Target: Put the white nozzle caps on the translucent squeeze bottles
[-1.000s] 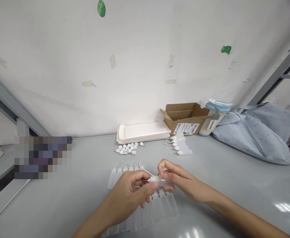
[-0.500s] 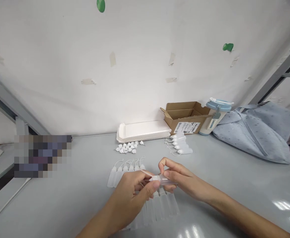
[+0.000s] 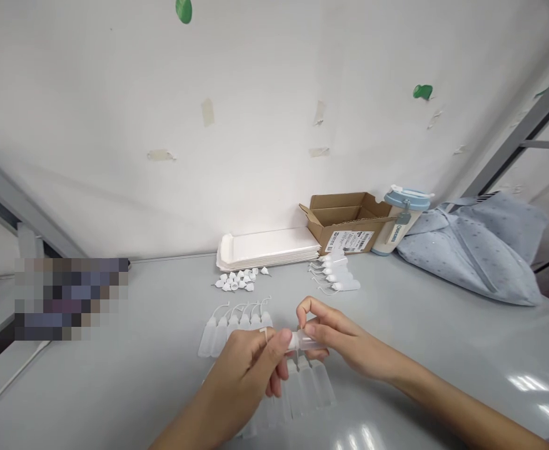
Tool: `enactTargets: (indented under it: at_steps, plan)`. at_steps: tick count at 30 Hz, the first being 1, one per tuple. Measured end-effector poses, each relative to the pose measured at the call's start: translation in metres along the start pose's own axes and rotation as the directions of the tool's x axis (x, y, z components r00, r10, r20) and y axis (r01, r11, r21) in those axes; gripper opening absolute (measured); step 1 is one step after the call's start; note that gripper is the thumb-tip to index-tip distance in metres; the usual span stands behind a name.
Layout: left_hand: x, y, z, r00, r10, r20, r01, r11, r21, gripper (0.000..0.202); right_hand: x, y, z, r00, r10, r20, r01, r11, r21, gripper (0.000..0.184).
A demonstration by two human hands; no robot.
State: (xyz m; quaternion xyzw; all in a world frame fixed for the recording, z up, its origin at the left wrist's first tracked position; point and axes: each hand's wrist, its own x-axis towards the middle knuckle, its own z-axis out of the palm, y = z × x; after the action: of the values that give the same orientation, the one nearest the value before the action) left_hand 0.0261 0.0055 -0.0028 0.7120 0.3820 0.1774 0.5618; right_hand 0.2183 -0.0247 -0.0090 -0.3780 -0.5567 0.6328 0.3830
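A small clear plastic dropper bottle (image 3: 308, 342) lies sideways between my two hands. My right hand (image 3: 333, 331) grips its body between thumb and fingers. At its neck, my left hand (image 3: 256, 365) is closed on the white cap (image 3: 293, 342), the thumb lying along it. A thin white strap (image 3: 264, 333) shows by the left fingers. Below the hands, a row of clear bottles (image 3: 309, 387) lies on the table, partly hidden by my left hand. Behind them is another row of bottles (image 3: 232, 331) with curved straps standing out.
Loose white caps (image 3: 241, 280) lie in a pile on the grey table (image 3: 152, 319). Further back are stacked white trays (image 3: 269, 247), several capped bottles (image 3: 342, 275), a cardboard box (image 3: 344, 219), a tumbler (image 3: 399, 222) and a blue cloth bag (image 3: 471, 250). A blurred patch (image 3: 72, 297) covers something at left.
My left thumb has moved up and over the cap, with the left fingers curling further round it. The right hand keeps its grip. The whole view has shifted slightly.
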Motion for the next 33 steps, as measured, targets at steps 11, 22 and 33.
enactTargets:
  at_steps: [11, 22, 33]
  plan:
    - [-0.001, 0.004, 0.001, 0.994, 0.111, -0.006, -0.11, 0.994, 0.012, 0.026, -0.001, -0.002, 0.001, 1.0, -0.007, 0.021, 0.008, 1.0, -0.009, 0.021]
    - [0.002, 0.006, -0.003, 0.999, 0.024, -0.023, -0.029, 0.975, -0.221, 0.035, -0.005, 0.008, 0.002, 0.84, -0.541, 0.043, 0.353, 0.486, -0.799, 0.017]
    - [0.007, 0.002, 0.001, 0.999, -0.045, 0.01, 0.045, 0.918, -0.395, 0.04, -0.005, 0.008, 0.003, 0.847, -0.532, 0.001, 0.337, 0.536, -0.774, 0.016]
